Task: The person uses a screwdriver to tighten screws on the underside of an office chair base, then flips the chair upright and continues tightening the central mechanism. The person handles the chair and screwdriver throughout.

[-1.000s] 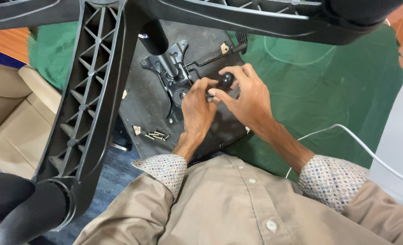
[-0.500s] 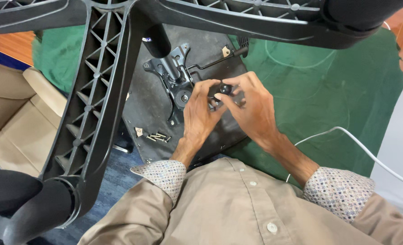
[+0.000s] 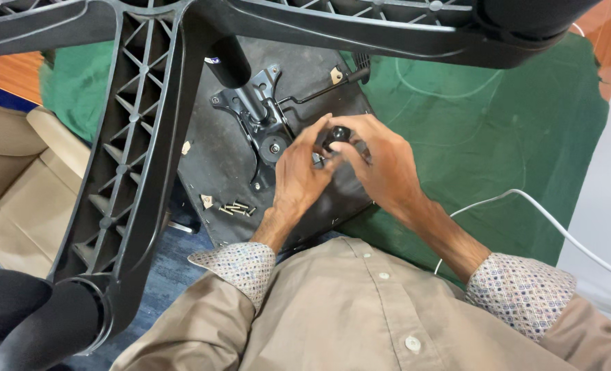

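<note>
Beige shirt: button-front shirt (image 3: 360, 309) fills bottom centre of frame, patterned cuffs (image 3: 237, 264) turned back at both wrists.
Chair base: black plastic star base (image 3: 134, 158), ribbed spokes, runs from lower left up across the top edge; nearest thing to the camera on the left. Caster (image 3: 17, 323) at bottom left corner.
Left hand: left hand (image 3: 302, 175) at frame centre, fingers curled narrow, tips touching the black knob and the metal just beside it.
Right hand: right hand (image 3: 381, 161) just right of centre, thumb and forefinger pinched on the black knob, other fingers loosely bent.
Knob: small black knob (image 3: 338, 134), centre of frame, between the fingertips of both hands, over the seat underside.
Seat underside: black seat pan (image 3: 216, 158), lying underside up, centre to centre left, behind the hands.
Mechanism: black metal tilt plate (image 3: 254, 113) with lever rod (image 3: 319, 93), upper centre, bolted on the pan, just left of the hands.
Screws: loose screws (image 3: 237, 207) in a small cluster on the pan, lower left of the left hand, apart from it.
Cloth: green cloth (image 3: 498, 130) under the pan, right half and upper left.
Cable: white cable (image 3: 546, 220) over the cloth at right, well apart from the hands.
Sofa: tan cushion (image 3: 17, 185) at left edge.
</note>
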